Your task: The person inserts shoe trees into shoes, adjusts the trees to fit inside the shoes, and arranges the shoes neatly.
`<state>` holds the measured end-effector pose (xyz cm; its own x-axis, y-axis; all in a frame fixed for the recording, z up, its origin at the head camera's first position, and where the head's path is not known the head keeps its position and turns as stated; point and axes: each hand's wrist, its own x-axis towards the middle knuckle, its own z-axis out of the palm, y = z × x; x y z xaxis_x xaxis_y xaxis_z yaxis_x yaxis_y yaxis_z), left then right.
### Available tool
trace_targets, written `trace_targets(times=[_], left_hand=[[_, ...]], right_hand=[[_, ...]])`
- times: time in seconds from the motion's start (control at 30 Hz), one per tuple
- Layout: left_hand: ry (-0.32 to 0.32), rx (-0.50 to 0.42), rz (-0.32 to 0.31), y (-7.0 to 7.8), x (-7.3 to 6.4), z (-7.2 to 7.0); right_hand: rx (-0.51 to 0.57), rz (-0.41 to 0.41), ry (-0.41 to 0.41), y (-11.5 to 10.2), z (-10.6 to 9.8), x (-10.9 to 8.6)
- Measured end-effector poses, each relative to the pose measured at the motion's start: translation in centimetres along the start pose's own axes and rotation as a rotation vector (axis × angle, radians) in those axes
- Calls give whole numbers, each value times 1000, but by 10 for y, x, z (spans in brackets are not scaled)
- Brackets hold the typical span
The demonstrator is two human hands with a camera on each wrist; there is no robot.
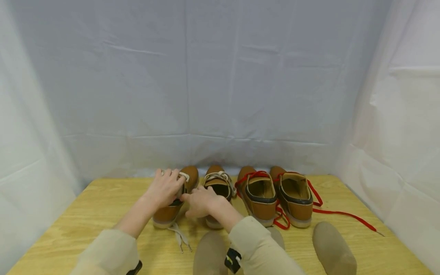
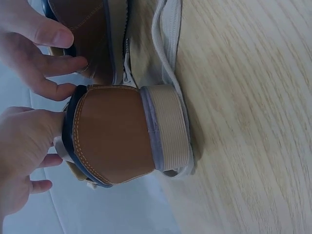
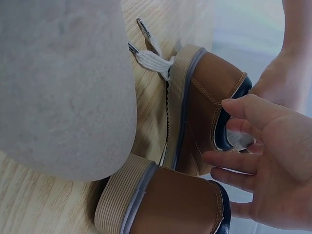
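Observation:
The leftmost brown lace-up shoe (image 1: 166, 216) stands with its toe to the back and its white lace trailing at the heel. My left hand (image 1: 167, 187) grips it from above, across the opening and the tongue. A pale grey piece (image 2: 63, 148) shows inside the dark collar, partly hidden by that hand. On the shoe's right side is my right hand (image 3: 275, 146), fingers loosely spread, fingertips right at the collar. Beside it stands a second brown shoe (image 1: 214, 170) with a white lace, partly hidden by my right hand and forearm.
Two brown shoes with red laces stand to the right, one nearer (image 1: 262, 209) and one outermost (image 1: 300, 211). A red lace end (image 1: 357, 218) stretches across the wooden table (image 1: 113, 206). Grey insoles (image 1: 209, 254) lie in front. White sheeting (image 1: 213, 76) encloses the back and sides.

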<state>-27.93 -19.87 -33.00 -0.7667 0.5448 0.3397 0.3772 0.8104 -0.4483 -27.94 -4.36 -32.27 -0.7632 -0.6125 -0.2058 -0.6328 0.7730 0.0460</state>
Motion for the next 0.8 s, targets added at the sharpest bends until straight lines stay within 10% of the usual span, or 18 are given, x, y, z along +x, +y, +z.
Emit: trace_targets(times=[0.8], left_hand=[[19, -10, -2, 0, 2, 2]], right_hand=[[2, -6, 6, 1, 1, 0]])
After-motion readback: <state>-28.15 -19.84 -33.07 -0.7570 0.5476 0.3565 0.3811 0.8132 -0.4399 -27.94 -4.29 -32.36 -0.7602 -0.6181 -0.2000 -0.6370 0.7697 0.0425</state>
